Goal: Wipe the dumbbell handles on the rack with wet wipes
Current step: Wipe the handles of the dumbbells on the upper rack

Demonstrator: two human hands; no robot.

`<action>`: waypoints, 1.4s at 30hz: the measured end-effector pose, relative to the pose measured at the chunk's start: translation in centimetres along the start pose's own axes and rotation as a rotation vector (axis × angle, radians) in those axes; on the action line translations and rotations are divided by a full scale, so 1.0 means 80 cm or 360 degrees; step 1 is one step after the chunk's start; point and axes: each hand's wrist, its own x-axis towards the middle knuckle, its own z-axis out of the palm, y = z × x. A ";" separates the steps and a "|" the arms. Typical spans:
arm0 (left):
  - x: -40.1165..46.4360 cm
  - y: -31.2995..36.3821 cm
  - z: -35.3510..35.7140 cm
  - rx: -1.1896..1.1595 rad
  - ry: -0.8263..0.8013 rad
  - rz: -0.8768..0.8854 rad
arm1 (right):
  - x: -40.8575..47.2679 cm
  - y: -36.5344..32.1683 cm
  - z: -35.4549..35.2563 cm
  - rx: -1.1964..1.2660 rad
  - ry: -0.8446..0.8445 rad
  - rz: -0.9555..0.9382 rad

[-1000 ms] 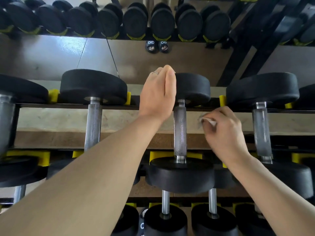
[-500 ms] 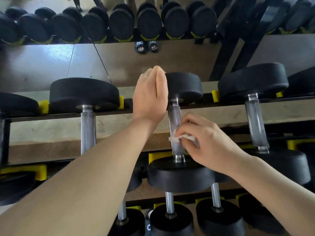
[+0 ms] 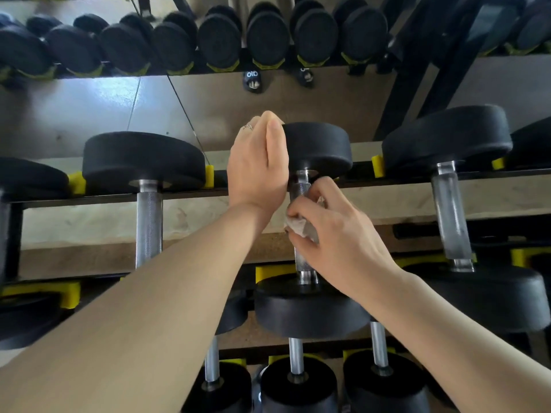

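Now | left hand (image 3: pixel 258 165) clasps far head (image 3: pixel 317 149) of middle-rack dumbbell | right hand (image 3: pixel 337 234) pinches wet wipe (image 3: pixel 299 228) around knurled handle (image 3: pixel 301 190) | rack (image 3: pixel 402 175) holds neighbouring dumbbells

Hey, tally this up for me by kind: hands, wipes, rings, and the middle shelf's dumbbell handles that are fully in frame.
Hands: 2, left hand and right hand
Wipes: 1, the wipe
Rings: 1, the ring
Handles: 3, left handle, middle handle, right handle
Total: 7
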 end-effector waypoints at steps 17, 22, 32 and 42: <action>-0.001 0.000 0.007 0.0070 0.0048 -0.0072 | -0.008 0.065 -0.006 0.0666 0.0299 0.0693; 0.000 0.003 0.003 0.0071 0.0017 -0.0064 | 0.000 0.024 -0.020 0.0601 0.0290 0.0277; 0.000 0.000 0.006 0.0065 0.0026 -0.0042 | -0.012 0.057 -0.007 0.0479 0.0006 0.0228; -0.003 -0.001 0.006 0.0030 0.0068 -0.0003 | -0.002 0.020 0.000 0.0334 0.0186 0.0055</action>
